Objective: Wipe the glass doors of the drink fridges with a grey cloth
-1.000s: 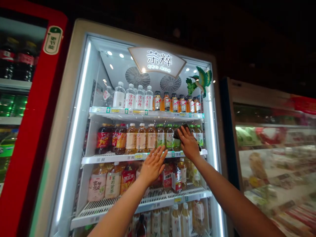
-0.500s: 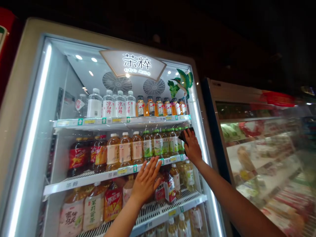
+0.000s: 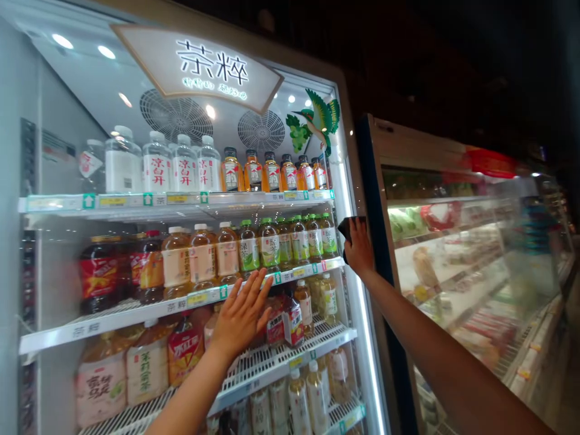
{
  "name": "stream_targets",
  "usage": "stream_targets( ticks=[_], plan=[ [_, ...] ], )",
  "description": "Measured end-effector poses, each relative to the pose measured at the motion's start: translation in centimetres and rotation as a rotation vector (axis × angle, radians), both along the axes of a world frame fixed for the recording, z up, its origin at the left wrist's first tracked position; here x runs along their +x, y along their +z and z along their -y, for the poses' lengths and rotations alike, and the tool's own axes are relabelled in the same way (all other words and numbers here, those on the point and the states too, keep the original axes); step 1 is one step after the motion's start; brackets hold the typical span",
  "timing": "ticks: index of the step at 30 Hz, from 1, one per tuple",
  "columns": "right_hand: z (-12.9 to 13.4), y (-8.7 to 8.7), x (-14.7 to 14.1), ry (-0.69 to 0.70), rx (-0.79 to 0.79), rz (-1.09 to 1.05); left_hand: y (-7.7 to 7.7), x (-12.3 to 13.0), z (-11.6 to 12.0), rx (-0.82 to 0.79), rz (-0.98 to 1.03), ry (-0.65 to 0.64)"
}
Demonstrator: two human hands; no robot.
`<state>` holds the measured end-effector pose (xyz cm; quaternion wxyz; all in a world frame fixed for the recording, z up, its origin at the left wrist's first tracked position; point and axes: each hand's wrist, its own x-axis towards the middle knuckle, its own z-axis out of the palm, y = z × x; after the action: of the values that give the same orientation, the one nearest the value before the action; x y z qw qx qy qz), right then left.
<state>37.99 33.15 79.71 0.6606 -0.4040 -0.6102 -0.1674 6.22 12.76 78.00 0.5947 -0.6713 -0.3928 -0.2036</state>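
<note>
Left hand (image 3: 238, 317) before bottles (image 3: 227, 251), fingers slightly spread; right hand (image 3: 360, 252), fingers straight over black cloth (image 3: 345, 229), grip unclear, at fridge's right frame (image 3: 354, 181).

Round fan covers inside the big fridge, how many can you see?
2. The left cover is above the clear bottles, partly behind the lit sign. The right cover is above the orange bottles. The sign might hide others.

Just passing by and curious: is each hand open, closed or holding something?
Left hand: open, nothing visible in it.
Right hand: holding a dark cloth.
</note>
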Motion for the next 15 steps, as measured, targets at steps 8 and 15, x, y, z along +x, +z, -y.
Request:
stream_targets(
  ticks=[8,15],
  plan=[
    [-0.4,-1.0,0.9,-0.018,-0.020,0.104,0.2,0.0,-0.2,0.014,-0.011,-0.019],
    [-1.9,-1.0,4.1,-0.109,-0.013,0.119,0.4,0.1,-0.2,0.029,-0.027,-0.012]
  ],
)
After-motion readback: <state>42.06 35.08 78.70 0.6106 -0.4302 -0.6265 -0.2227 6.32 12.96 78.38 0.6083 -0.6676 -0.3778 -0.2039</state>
